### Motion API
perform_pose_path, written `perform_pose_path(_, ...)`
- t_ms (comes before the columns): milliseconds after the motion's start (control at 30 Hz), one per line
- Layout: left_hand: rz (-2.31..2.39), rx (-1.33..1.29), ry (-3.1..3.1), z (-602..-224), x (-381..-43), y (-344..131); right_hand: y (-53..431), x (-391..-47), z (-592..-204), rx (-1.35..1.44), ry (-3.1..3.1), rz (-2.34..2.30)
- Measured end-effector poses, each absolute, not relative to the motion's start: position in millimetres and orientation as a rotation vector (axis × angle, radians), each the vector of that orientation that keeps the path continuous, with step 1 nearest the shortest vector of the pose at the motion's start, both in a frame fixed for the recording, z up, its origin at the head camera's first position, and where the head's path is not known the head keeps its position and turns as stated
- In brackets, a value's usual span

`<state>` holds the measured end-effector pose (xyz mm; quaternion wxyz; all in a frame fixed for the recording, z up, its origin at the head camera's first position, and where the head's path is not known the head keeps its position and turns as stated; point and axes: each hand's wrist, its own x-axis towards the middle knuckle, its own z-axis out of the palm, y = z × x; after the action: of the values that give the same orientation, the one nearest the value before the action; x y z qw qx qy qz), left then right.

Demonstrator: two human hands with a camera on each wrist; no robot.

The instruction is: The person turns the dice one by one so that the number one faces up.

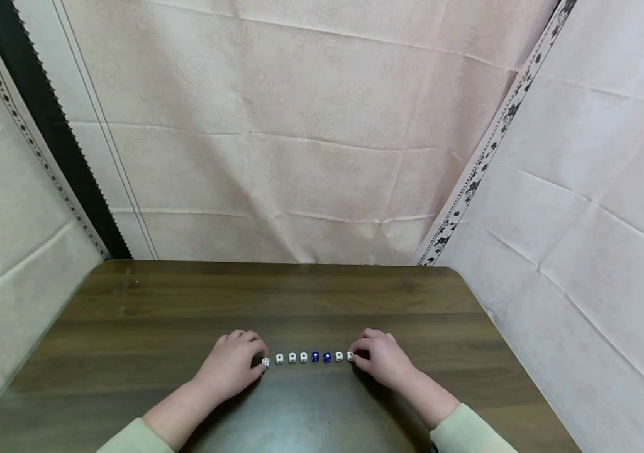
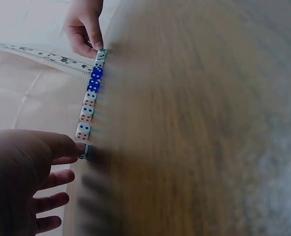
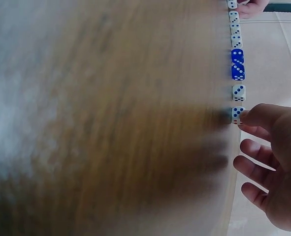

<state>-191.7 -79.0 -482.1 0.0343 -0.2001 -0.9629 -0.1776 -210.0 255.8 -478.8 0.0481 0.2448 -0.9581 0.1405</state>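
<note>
A row of small dice, several white and two blue, lies across the wooden table. At its left end my left hand (image 1: 233, 363) pinches a white die (image 1: 265, 363) between thumb and forefinger. This die sits slightly nearer to me than the others. My right hand (image 1: 383, 357) pinches the white die (image 3: 237, 115) at the right end, its other fingers spread loosely in the right wrist view. Between the hands stand more white dice (image 1: 292, 357), then a blue die (image 1: 315, 357) beside a second blue die (image 1: 327, 357), and another white die (image 1: 339, 356). Fingertips partly cover both end dice.
The brown wooden table (image 1: 299, 302) has rounded far corners. Pale cloth (image 1: 299, 157) hangs behind it, and more white cloth (image 1: 594, 189) borders the right side. Light green sleeves (image 1: 138, 438) cover the forearms.
</note>
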Motion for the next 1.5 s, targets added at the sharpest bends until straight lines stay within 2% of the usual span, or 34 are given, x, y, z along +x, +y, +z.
perform_pose_path(1500, -0.555, -0.581, -2.978, -480.7, -196.6, -78.2, 255.6, -209.3, -477.8, 0.742, -2.939, 0.421)
